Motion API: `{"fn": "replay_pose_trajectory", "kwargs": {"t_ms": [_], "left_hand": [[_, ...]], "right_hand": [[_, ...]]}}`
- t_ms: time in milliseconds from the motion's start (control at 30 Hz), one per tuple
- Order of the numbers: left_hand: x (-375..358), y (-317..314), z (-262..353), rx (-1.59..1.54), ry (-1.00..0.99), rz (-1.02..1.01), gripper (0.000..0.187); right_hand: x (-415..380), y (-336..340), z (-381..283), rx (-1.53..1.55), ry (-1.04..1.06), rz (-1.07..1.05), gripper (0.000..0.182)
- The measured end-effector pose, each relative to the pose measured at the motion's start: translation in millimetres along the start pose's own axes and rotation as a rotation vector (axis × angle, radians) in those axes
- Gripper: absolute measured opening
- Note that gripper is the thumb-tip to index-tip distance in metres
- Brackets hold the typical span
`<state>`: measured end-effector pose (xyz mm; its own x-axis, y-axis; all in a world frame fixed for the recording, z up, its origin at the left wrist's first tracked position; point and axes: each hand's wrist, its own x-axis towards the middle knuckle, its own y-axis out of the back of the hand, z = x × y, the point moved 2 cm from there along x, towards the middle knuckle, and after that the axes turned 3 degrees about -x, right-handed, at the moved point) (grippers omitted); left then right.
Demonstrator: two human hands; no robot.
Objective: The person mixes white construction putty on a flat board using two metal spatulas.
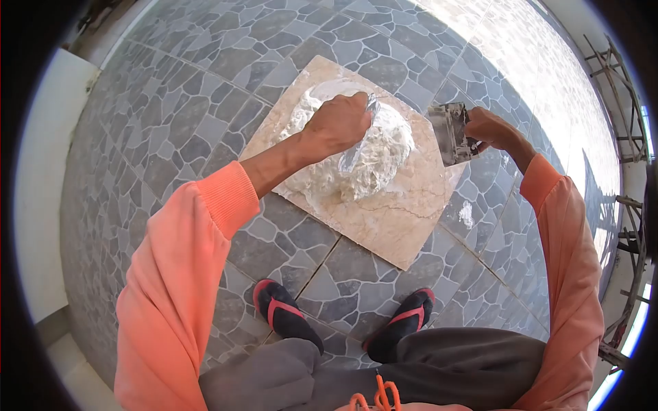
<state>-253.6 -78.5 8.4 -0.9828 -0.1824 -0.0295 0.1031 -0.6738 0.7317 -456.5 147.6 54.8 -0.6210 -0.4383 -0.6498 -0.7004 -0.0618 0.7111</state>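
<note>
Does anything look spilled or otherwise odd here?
Yes. A white splotch marks the floor off the slab's right side, apart from the white heap on it; probably a spill. The flat blade in the right hand is smudged too, likely from use.

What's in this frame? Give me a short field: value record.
left hand: left hand, fingers closed on a shiny tool at the white paste
right hand: right hand, gripping a broad flat scraper at the slab's right corner
paste: lumpy heap, spread thinner around its edges
support: square tan slab, lying on the stone-patterned floor
spill: white patch on floor, right of slab
lighting: slab shaded, bright sun upper right
unclear: shiny tool's exact type
</note>
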Motion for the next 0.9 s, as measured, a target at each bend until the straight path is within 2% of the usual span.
{"fn": "replay_pose_trajectory", "kwargs": {"t_ms": [100, 200, 267, 367, 500, 633, 700, 833, 900], "left_hand": [[-10.3, 4.7, -4.3, -0.011, 0.025, 0.003, 0.031], [-18.0, 11.9, -3.0, -0.005, 0.095, -0.025, 0.031], [-19.7, 15.8, -1.7, -0.011, 0.14, -0.049, 0.031], [-21.2, 14.0, -1.4, -0.044, 0.169, -0.06, 0.032], [-24.0, 3.3, -1.3, -0.091, 0.169, -0.048, 0.032], [-22.4, -0.8, 4.0, -0.129, 0.201, -0.116, 0.03], [-20.9, -2.2, 3.7, -0.154, 0.176, -0.094, 0.031], [-19.0, -5.2, 0.1, -0.163, 0.131, -0.028, 0.031], [-19.4, -8.1, 1.2, -0.189, 0.147, -0.013, 0.03]], "right_hand": [[26.1, -30.4, 45.5, 0.324, 0.007, 0.014, 0.039], [31.5, -45.8, 76.0, 0.308, -0.05, -0.035, 0.034], [37.1, -46.0, 92.9, 0.231, 0.02, -0.055, 0.032], [42.0, -52.5, 103.7, 0.313, 0.045, -0.022, 0.029], [41.3, -65.3, 87.8, 0.429, -0.067, 0.047, 0.023], [60.3, -83.6, 76.8, 0.401, -0.002, 0.005, 0.026], [67.4, -92.3, 67.0, 0.403, 0.06, -0.088, 0.026], [76.1, -99.9, 46.5, 0.459, 0.13, -0.105, 0.024], [69.7, -99.2, 40.0, 0.57, 0.164, -0.128, 0.028]]}}
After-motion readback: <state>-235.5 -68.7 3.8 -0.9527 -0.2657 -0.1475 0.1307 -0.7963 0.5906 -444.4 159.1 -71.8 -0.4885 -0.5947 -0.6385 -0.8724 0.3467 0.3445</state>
